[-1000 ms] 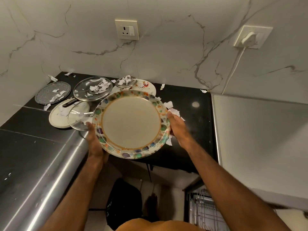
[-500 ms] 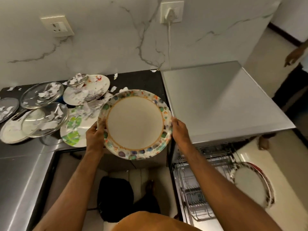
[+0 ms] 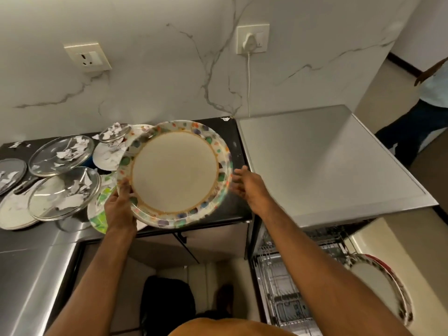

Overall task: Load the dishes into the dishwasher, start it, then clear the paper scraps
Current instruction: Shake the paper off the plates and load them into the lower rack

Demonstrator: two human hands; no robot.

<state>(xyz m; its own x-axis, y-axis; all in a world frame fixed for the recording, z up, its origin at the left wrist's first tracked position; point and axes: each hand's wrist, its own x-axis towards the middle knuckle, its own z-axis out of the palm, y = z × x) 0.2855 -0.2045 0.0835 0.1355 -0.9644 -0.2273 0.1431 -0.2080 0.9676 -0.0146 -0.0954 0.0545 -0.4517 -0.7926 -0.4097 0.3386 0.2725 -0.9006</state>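
My left hand (image 3: 120,209) grips the lower left rim of a cream plate (image 3: 174,173) with coloured spots, held tilted above the black counter's front edge. Just off the plate's right rim, my right hand (image 3: 247,185) hovers with its fingers relaxed and holds nothing. Below right, the open dishwasher's wire rack (image 3: 286,287) shows, and a patterned plate (image 3: 380,292) stands at its right side. On the counter to the left lie glass lids (image 3: 63,154), more plates (image 3: 109,156) and a green-patterned plate (image 3: 99,212), all strewn with white paper scraps (image 3: 72,151).
The dishwasher's grey top (image 3: 322,163) fills the right side. A plug and white cable (image 3: 249,76) hang on the marble wall. A black bag (image 3: 167,304) sits on the floor between my arms. Another person (image 3: 426,105) stands at the far right.
My right hand has let go of the plate's right rim. The plate has tipped up and now rests in my left hand alone. My view shifted slightly left.
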